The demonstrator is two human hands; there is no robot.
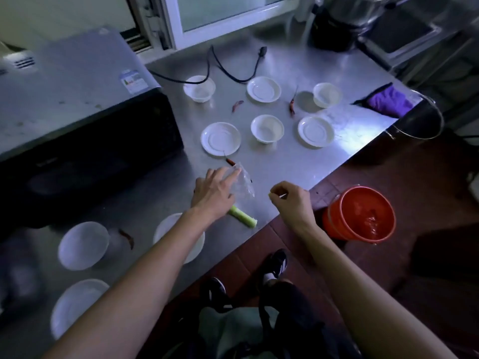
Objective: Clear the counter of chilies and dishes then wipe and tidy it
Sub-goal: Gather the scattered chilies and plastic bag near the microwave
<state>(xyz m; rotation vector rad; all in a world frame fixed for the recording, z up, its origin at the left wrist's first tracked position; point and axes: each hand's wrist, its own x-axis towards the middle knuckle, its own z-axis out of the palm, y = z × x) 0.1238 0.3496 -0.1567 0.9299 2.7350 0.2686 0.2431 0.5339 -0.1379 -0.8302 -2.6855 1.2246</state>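
My left hand (213, 193) rests on the steel counter (280, 167), its fingers on a clear plastic bag (242, 185). A red chili (230, 161) lies just beyond the bag. My right hand (290, 200) hovers at the counter's front edge, fingers curled, pinching a small pale scrap. A green stalk piece (243, 217) lies under my left wrist. More chilies lie at the back (237, 106) (292, 106) and at the near left (127, 237). White saucers (220, 138) (315, 130) (263, 89) and bowls (267, 128) (199, 88) (327, 94) are spread over the counter.
A black microwave-like appliance (77, 120) fills the left side, its black cord (233, 71) trailing across the back. More white bowls (83, 244) sit at the near left. A purple cloth (386, 102) lies at the right corner. An orange bucket (360, 216) stands on the floor.
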